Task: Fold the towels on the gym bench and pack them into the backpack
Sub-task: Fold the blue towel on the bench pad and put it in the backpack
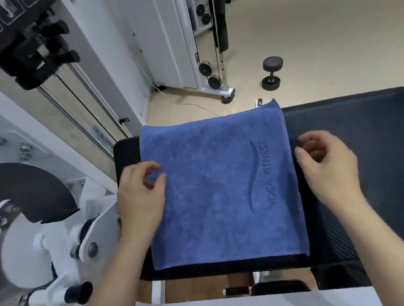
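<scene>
A blue towel (222,188) lies flat and square on a black padded bench (366,173), its near edge just short of the bench's near edge and its far edge hanging slightly past the far edge. Dark lettering reading "YOGA FITNESS" with a curved mark runs along the towel's right side. The left hand (141,198) rests on the towel's left edge, fingers curled, thumb and forefinger close together over the cloth; whether they pinch the fabric cannot be told. The right hand (328,165) sits just beside the towel's right edge, over bare bench padding, fingers curled loosely inward and gripping nothing visible; its fingertips touch or nearly touch the towel's border. The towel thus lies between the two hands. To the left stands a white exercise machine (26,225) with a black knob. Farther off, on the pale floor, a black dumbbell (272,73) lies near a white cable machine (214,75).
</scene>
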Available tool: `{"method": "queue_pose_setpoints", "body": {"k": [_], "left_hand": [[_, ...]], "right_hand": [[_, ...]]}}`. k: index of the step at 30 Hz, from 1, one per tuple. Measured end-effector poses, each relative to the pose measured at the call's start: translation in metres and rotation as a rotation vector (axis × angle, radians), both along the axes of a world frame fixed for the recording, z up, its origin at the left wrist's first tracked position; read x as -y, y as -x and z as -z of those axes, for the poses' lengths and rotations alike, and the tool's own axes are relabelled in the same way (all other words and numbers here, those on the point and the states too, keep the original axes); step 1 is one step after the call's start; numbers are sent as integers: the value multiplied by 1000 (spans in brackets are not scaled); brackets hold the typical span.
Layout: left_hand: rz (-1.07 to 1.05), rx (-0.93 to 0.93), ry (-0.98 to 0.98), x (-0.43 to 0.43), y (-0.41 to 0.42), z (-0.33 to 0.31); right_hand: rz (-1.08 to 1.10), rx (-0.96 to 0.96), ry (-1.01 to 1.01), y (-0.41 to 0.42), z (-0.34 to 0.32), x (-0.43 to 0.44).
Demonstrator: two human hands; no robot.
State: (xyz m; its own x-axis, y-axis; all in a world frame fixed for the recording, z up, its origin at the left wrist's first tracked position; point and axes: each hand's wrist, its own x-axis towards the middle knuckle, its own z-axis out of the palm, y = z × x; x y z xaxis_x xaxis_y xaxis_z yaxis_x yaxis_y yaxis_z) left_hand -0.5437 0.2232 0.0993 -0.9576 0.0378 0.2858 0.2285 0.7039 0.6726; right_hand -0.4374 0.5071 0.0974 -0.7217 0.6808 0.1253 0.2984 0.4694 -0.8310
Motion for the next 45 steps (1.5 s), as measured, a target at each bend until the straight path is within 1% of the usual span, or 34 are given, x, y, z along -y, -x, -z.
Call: {"method": "queue_pose_setpoints", "body": {"k": [2,5,8,10,12,14,15,20,23,25,26,28,30,35,37,38,39,41,43,45], "left_hand": [[-15,56,-16,16,-47,24],[-150,158,-55,42,-95,57],[-172,248,-75,55,-119,75],[-151,279,-93,57,-124,81],[-138,272,-77,57,-124,85],[-152,256,-61,58,-123,88],[-174,264,-83,59,-121,88],[-197,361,-322,57,-120,82],[-267,349,-457,56,-123,79],[-280,314,-525,55,-126,76],[-260,289,-519,55,-127,76],[-188,262,-447,57,-129,78],[-151,290,-437,62,-128,83],[-159,469,-604,77,-119,90],[-164,549,-710,79,-116,88],[-177,567,-750,79,-114,86],[-196,561,-761,78,-113,85],[-218,516,-700,75,-111,83],[-200,491,-640,73,-111,82],[-187,497,-591,73,-111,81]], "right_hand": [[-26,93,61,-45,13,19],[-64,182,155,-96,36,43],[-64,235,142,-119,59,56],[-25,246,96,-121,69,56],[11,264,56,-117,73,54],[30,296,32,-112,74,54],[34,311,18,-110,74,54],[59,346,-9,-107,76,59],[50,339,1,-106,74,61],[65,304,43,-108,71,60],[75,274,86,-109,68,58],[86,242,144,-111,65,56],[83,243,137,-111,66,55],[83,286,13,-112,75,55],[74,228,-91,-112,75,58],[54,165,-193,-112,76,59],[6,91,-318,-111,78,61],[-188,-6,-564,-107,81,64],[-421,20,-768,-102,86,65],[-583,86,-911,-99,92,61]]}}
